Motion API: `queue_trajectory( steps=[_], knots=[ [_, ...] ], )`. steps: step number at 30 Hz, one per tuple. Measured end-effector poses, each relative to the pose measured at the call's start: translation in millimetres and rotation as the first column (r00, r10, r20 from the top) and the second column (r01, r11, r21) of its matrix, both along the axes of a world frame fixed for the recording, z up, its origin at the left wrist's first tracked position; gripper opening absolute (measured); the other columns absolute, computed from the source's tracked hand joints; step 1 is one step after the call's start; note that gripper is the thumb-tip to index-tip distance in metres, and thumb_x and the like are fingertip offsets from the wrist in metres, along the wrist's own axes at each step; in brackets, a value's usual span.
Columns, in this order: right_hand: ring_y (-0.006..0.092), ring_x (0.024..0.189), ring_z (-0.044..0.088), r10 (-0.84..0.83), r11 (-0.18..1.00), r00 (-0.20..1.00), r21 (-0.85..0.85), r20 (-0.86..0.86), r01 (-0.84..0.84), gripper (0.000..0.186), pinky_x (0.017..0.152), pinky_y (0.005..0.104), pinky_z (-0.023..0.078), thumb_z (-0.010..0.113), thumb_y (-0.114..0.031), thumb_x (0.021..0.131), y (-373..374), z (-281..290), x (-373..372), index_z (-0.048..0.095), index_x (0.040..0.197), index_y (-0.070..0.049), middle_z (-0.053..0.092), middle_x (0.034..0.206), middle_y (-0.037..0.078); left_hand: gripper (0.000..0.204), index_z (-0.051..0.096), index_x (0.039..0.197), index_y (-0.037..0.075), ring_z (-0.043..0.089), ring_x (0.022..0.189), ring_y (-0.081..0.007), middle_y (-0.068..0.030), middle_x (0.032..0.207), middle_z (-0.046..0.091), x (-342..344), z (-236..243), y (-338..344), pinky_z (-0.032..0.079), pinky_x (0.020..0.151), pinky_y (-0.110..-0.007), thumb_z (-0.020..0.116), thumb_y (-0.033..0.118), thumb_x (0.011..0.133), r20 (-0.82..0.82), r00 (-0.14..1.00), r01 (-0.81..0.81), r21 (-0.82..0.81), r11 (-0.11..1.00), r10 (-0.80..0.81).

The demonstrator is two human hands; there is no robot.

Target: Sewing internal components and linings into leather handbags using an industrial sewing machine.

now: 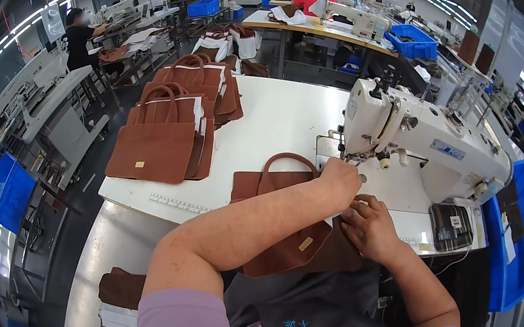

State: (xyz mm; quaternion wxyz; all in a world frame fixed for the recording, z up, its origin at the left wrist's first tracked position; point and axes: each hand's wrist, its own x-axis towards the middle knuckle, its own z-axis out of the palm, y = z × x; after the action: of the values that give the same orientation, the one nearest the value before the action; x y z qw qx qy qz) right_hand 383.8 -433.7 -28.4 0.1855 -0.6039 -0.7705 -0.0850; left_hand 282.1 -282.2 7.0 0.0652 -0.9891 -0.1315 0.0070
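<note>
Fingers (pixel 361 211) of the right hand (pixel 375 231), bent and loosely spread, rest on the brown leather-look handbag (pixel 279 251) beside the white metal sewing machine (pixel 432 136); the left hand (pixel 341 182) curls near its needle area, grip hidden.

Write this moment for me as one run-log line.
left hand: near needle end of sewing machine, grip hidden | right hand: at edge of brown handbag | farther left: more brown handbags on white tabletop
</note>
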Motion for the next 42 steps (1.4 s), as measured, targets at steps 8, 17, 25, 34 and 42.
queue_trajectory(
  steps=[8,17,25,34,42],
  knots=[
    [0.0338,0.126,0.055,-0.021,0.998,1.000,-0.051,-0.003,0.021,0.030,0.098,0.0452,0.046,0.076,-0.018,0.082,-2,1,-1,0.076,0.110,-0.006,0.068,0.128,0.010,0.014,0.074,0.077,0.010,0.066,0.078,-0.0216,-0.0071,0.082,0.072,-48,-23,-12,0.042,0.082,-0.038,0.068,0.022,0.081,0.326,0.829,0.318,0.393,0.863,-0.454],
    [0.0304,0.129,0.053,-0.007,0.999,1.000,-0.047,-0.012,0.007,0.032,0.101,0.0443,0.044,0.076,-0.021,0.083,-4,1,4,0.075,0.112,-0.009,0.065,0.130,0.007,0.040,0.065,0.110,0.000,0.064,0.108,-0.0307,-0.0174,0.116,0.066,-77,-37,-54,0.040,0.101,-0.048,0.065,0.024,0.078,0.420,0.907,0.046,-0.087,0.995,-0.005],
    [0.0298,0.127,0.055,0.035,0.999,0.994,0.016,-0.105,-0.034,0.033,0.099,0.0427,0.045,0.076,-0.023,0.083,5,-2,17,0.074,0.114,-0.010,0.066,0.128,0.006,0.035,0.063,0.116,0.006,0.058,0.125,-0.0296,-0.0106,0.134,0.063,-79,-36,-34,0.035,0.111,-0.051,0.068,0.018,0.084,0.524,0.852,0.100,-0.197,0.975,0.018],
    [0.0256,0.125,0.054,0.091,0.996,0.981,0.026,-0.171,-0.088,0.025,0.098,0.0409,0.045,0.075,-0.025,0.085,20,-13,39,0.079,0.107,-0.014,0.066,0.125,0.004,0.033,0.065,0.120,0.006,0.061,0.120,-0.0296,-0.0107,0.128,0.066,-56,-43,-15,0.042,0.106,-0.048,0.066,0.010,0.087,0.499,0.865,0.101,-0.275,0.956,0.052],
    [0.0250,0.124,0.052,0.105,0.988,0.962,-0.088,-0.253,-0.131,0.024,0.104,0.0404,0.041,0.073,-0.029,0.089,50,-10,59,0.080,0.108,-0.016,0.065,0.127,0.003,0.031,0.068,0.116,0.007,0.063,0.115,-0.0228,-0.0072,0.122,0.068,-42,-45,9,0.039,0.106,-0.046,0.068,0.013,0.085,0.522,0.853,0.086,-0.142,0.986,0.001]
  ],
)
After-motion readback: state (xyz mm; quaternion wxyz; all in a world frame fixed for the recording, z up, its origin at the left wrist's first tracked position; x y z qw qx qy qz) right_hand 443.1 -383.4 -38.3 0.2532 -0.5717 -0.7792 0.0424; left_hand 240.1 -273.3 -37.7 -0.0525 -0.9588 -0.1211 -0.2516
